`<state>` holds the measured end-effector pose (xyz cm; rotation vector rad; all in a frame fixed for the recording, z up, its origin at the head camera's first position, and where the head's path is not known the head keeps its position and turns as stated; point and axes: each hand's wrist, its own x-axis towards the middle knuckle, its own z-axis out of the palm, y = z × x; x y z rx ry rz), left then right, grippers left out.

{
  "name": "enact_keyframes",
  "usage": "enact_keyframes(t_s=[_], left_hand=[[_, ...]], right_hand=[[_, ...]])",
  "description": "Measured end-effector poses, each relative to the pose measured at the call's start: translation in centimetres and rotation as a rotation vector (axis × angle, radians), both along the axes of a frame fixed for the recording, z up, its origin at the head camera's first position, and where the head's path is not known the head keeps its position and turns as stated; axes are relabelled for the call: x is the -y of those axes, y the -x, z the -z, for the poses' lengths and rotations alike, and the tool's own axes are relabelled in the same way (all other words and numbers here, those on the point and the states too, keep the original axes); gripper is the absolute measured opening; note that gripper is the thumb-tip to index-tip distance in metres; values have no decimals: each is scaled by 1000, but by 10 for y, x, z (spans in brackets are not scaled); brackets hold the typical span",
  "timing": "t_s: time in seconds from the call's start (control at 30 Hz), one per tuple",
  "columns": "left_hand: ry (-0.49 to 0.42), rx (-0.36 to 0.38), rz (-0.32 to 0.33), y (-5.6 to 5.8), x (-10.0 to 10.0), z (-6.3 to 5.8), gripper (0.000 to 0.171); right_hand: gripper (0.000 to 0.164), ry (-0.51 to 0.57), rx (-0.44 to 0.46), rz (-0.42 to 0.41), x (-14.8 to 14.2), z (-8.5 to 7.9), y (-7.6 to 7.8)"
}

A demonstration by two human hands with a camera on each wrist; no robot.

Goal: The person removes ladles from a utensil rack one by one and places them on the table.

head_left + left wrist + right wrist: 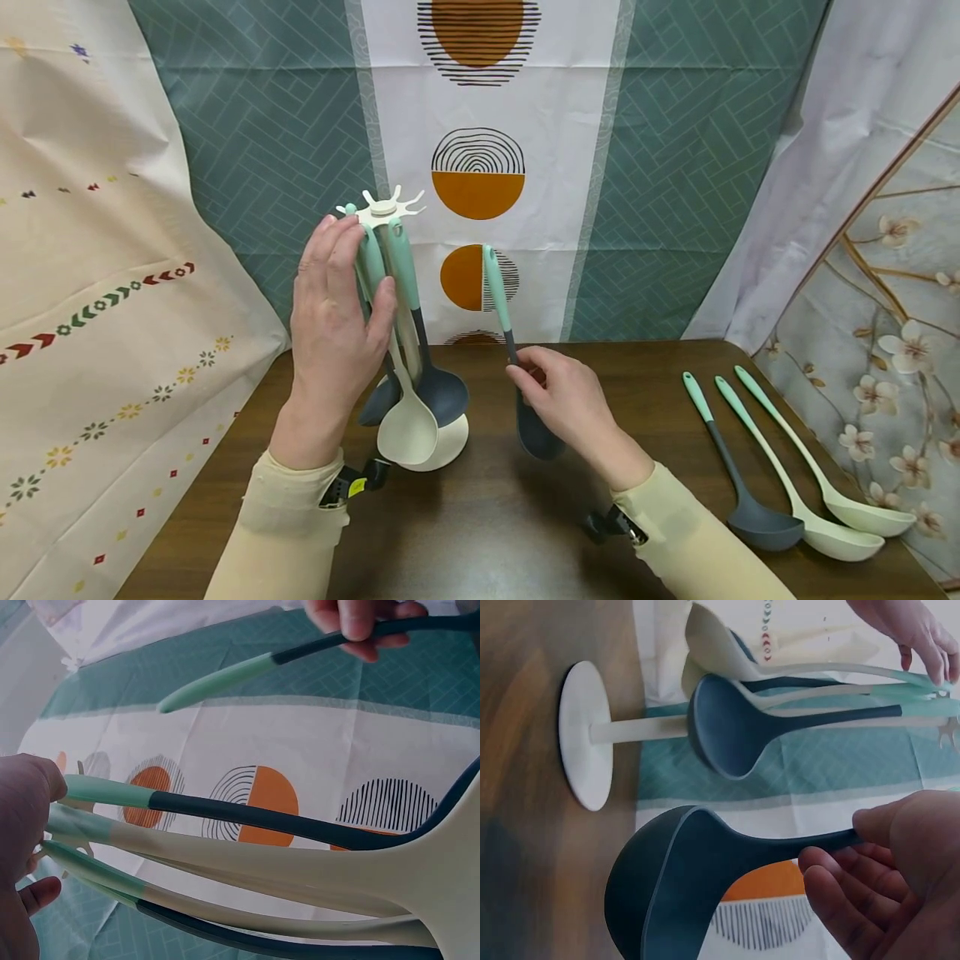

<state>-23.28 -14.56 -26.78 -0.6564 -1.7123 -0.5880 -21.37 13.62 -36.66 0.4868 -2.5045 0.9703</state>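
My right hand (566, 396) pinches a dark ladle (697, 862) by its shaft, its mint handle pointing up and its bowl hanging down. To its left is a cream utensil stand (384, 208) with a pronged top. From it hang several utensils, among them a cream ladle (408, 429) in front and a dark ladle (444, 393) beside it. My left hand (333, 308) is at the top of the stand, fingers fairly straight and touching the mint handle ends, as the left wrist view also shows. Its palm hides part of the handles.
On the right of the brown table (480, 533) lie a dark ladle (761, 525) and two cream ladles, a nearer one (843, 542) and a farther one (870, 515). The stand's round base (585, 735) sits on the table. Patterned curtains (675, 167) hang close behind.
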Motion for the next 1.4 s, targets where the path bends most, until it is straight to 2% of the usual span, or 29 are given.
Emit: enact_keyframes(t_s=[0.2,0.6,1.07,1.4], left_hand=[[5,1,-3,1,-1,0,53],[9,7,-4,1,1,1,53],[10,19,-2,0,2,2,54],[7,24,0,1,2,2,52]], right_hand=[[13,11,59,7,-14,10,-3],[12,28,85,33,-33,27,-3],[19,40,111,105,-47,37,-4],[22,30,100,129,-54,36,-4]])
